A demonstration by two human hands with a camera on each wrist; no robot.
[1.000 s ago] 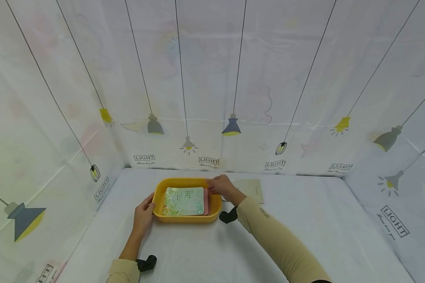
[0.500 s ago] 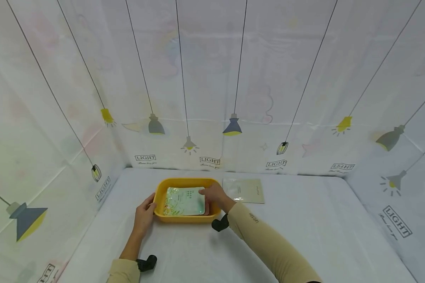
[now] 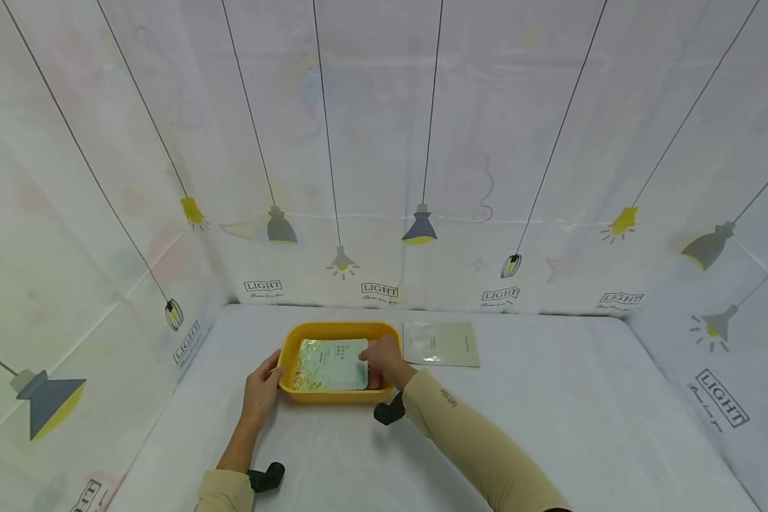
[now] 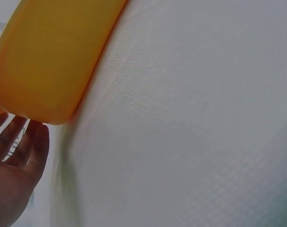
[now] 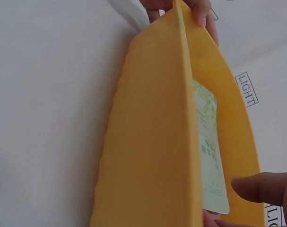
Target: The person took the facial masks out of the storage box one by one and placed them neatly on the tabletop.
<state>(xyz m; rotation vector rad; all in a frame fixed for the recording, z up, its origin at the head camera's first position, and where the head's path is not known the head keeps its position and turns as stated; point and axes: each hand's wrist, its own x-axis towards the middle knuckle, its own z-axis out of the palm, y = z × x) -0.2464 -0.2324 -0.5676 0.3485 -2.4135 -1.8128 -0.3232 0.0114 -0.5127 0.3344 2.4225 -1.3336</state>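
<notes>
A yellow plastic tray (image 3: 339, 398) stands on the white table. In it lies a flat pale-green sachet (image 3: 333, 364) with leaf and flower print, partly over a pink sachet (image 3: 374, 378). My left hand (image 3: 260, 390) grips the tray's left end, thumb over the rim and fingers against the outer wall; these fingers also show in the left wrist view. My right hand (image 3: 382, 357) reaches into the tray's right end. Its thumb (image 5: 259, 187) is extended close by the green sachet's edge, apart from the fingers, which are low beside the pink sachet and mostly hidden.
A beige sachet (image 3: 451, 345) with a clear part lies on the table just right of the tray. White sheets (image 3: 384, 142) printed with hanging lamps form walls behind and at both sides. Black mounts (image 3: 267, 476) sit on both wrists.
My right hand has moved from the tray's far right rim down and inward to the sachets' right edge, uncovering the beige sachet. The left hand and the tray stay put.
</notes>
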